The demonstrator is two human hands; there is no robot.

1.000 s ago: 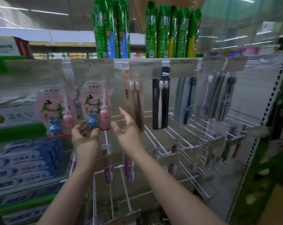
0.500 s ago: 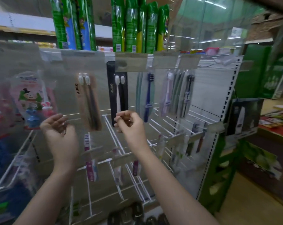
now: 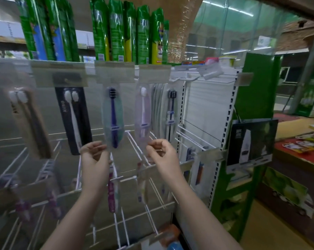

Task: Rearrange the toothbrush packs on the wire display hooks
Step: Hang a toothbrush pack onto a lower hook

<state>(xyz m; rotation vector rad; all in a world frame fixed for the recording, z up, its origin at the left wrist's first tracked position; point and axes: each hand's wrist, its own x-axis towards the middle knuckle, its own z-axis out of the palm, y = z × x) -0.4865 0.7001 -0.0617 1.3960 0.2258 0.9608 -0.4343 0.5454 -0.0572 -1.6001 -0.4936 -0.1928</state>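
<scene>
Reaching up with both arms, I have my left hand (image 3: 94, 153) at the bottom edge of the blue toothbrush pack (image 3: 113, 117), fingers curled in against its lower left corner — whether they actually pinch the plastic I cannot tell, since the pack's edge is clear and blurred there. My right hand (image 3: 160, 150) is curled the same way at the foot of the pale pink toothbrush pack (image 3: 143, 112), fingertips bunched just where the packaging ends; again I cannot tell if it is gripped. Below my wrists, near me, white wire hooks (image 3: 149, 210) jut out, some carrying a magenta pack (image 3: 111, 192) and others too blurred to name. Both packs I reach for hang side by side in the upper row. To their left hang a black twin pack (image 3: 75, 120) and, further left, a tan twin pack (image 3: 29, 121); to the right hangs a dark-bristled pack (image 3: 171, 112). Farther up, on the top shelf, stand tall green bags (image 3: 116, 33) — behind them, ceiling lights.
</scene>
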